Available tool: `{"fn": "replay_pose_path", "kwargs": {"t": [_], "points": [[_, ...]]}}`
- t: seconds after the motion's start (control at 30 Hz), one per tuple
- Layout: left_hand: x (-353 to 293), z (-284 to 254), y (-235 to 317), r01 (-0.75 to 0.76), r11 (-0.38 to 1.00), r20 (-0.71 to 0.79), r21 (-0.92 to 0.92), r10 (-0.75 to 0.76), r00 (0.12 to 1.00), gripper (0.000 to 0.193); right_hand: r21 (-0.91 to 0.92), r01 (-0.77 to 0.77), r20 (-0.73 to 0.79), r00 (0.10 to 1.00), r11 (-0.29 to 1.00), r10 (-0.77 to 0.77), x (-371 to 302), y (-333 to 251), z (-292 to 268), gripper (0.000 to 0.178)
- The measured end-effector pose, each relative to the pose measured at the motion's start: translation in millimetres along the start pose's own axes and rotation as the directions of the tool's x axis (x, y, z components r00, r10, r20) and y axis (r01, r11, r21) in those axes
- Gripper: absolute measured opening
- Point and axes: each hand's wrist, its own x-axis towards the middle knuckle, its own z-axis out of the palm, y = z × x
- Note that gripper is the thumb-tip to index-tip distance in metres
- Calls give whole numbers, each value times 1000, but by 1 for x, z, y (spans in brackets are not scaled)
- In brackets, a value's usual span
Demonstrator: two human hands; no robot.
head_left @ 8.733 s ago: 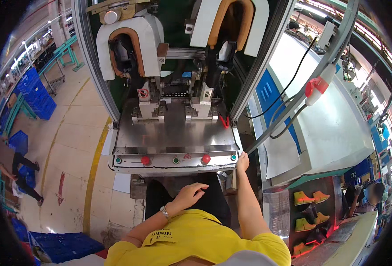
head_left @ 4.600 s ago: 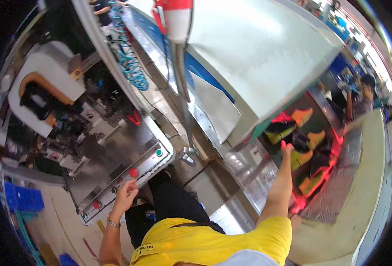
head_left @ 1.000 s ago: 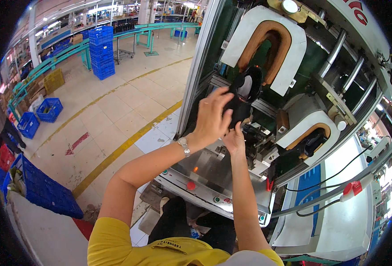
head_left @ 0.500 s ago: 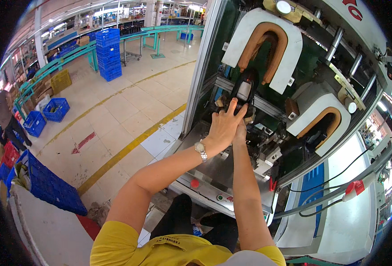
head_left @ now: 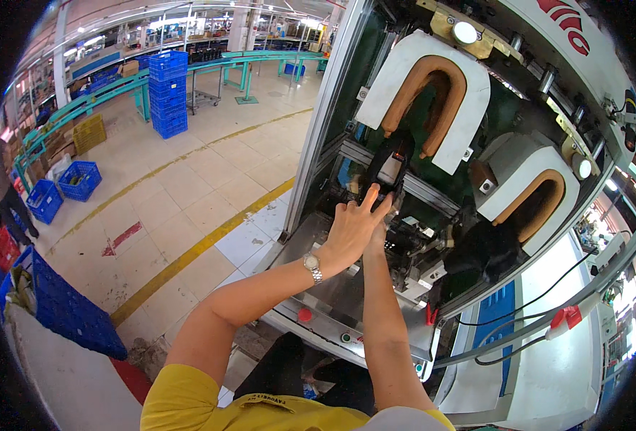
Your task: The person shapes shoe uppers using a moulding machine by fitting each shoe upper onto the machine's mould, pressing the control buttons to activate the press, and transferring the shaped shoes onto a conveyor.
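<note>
A black shoe upper with a pale inner patch stands at the machine's left station, below a U-shaped clamp pad of brown lining in a white block. My left hand, a watch on its wrist, grips the near end of the upper with two fingers spread over it. Close against it, my right hand holds the same end from the right, most of its fingers hidden. A second black piece, perhaps another upper, shows at the right station under a similar clamp pad.
The machine's metal table carries a red button and a green one. Metal fittings sit right of my hands. Blue crates are stacked across the floor. A large blue crate stands at my left. A cable hangs at right.
The black piece at the right station now shows below and in front of its clamp pad, where metal fittings showed before. Both hands stay on the left upper. The view has shifted slightly.
</note>
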Motion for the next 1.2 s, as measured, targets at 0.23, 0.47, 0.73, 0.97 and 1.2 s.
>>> {"fn": "replay_pose_path", "kwargs": {"t": [0.23, 0.47, 0.73, 0.97, 1.2], "points": [[-2, 6, 0, 32, 999, 12, 14, -33, 999, 64, -63, -10, -38, 999, 998, 8, 2, 1, 3, 23], [-9, 6, -10, -174, 880, -154, -442, 117, 981, 68, -227, -165, -2, 986, 960, 169, -44, -6, -34, 16], [-286, 122, -154, 810, 577, 198, -100, -786, 585, 90, -758, 561, 313, 761, 333, -569, -277, -188, -39, 13], [-331, 179, -169, 942, 237, 231, -239, -928, 292, 78, -840, 395, 534, 475, -373, -699, -263, -268, -10, 21], [-306, 153, -169, 968, 197, 221, -156, -948, 229, 75, -679, 429, 680, 62, -596, -730, -273, -293, 13, 26]]}}
